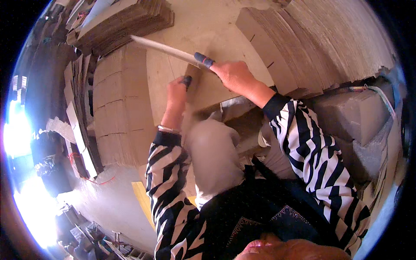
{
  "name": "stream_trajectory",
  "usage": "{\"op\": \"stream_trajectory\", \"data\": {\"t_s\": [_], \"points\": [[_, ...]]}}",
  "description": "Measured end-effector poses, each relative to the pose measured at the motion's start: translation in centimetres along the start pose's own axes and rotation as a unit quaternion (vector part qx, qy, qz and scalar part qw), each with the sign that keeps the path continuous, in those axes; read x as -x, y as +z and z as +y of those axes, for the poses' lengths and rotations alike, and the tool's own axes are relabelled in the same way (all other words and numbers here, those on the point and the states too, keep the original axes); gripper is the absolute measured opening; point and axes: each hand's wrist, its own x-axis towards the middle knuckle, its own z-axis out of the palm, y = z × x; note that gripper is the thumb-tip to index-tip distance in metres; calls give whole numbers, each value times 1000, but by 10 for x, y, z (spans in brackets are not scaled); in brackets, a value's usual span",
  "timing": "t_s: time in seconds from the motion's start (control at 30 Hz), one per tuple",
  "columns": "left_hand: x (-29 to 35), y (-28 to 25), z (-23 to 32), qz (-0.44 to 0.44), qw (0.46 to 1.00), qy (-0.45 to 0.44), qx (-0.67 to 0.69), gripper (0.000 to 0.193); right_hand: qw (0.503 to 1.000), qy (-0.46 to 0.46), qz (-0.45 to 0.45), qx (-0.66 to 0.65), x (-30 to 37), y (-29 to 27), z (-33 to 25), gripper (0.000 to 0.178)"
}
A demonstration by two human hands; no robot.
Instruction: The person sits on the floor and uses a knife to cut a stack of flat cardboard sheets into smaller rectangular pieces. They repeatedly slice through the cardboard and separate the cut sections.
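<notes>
My right hand (234,77) grips a flat cardboard piece (167,48) near its right end, a dark cover with a red band on the thumb. The piece is tilted, showing mostly a long pale edge that runs toward the far left. Nearer to me and to the left, my left hand (175,99) is closed, a dark cover on one fingertip. It is beside a brown cardboard surface (195,80) below the pale edge; what its fingers hold is hidden. Under both hands lies a light tan board or tabletop (158,82).
Tall cardboard stacks stand at right (299,47), far left (125,21) and left (117,95). Thin upright sheets (78,86) lean beside the left stack. A cardboard box (351,115) is at the right, and a yellow strip (143,201) lies on the floor.
</notes>
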Motion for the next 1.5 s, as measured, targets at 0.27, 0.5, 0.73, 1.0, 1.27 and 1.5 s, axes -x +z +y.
{"op": "stream_trajectory", "data": {"t_s": [0.27, 0.5, 0.73, 1.0, 1.27, 1.5], "points": [[33, 9, 43, -146, 981, 4, -129, 28, 995, 6, -95, 3, 7, 8, 9, 45], [-20, -99, 61, 274, 696, 78, -659, 65, 975, 127, -176, 45, -1, -16, 8, 46], [-17, -147, 19, 318, 594, 128, -728, 35, 993, 62, -101, 25, 0, -4, 6, 35], [-23, -91, 14, 211, 888, 66, -403, 31, 993, -81, 72, -51, -5, -2, -3, 30], [-14, -47, 17, 120, 992, -41, 23, 33, 1000, -5, -3, 23, 6, -2, 5, 53], [-41, -83, -13, 76, 972, 95, -201, 35, 993, 27, -109, 38, 2, -9, 4, 38]]}}
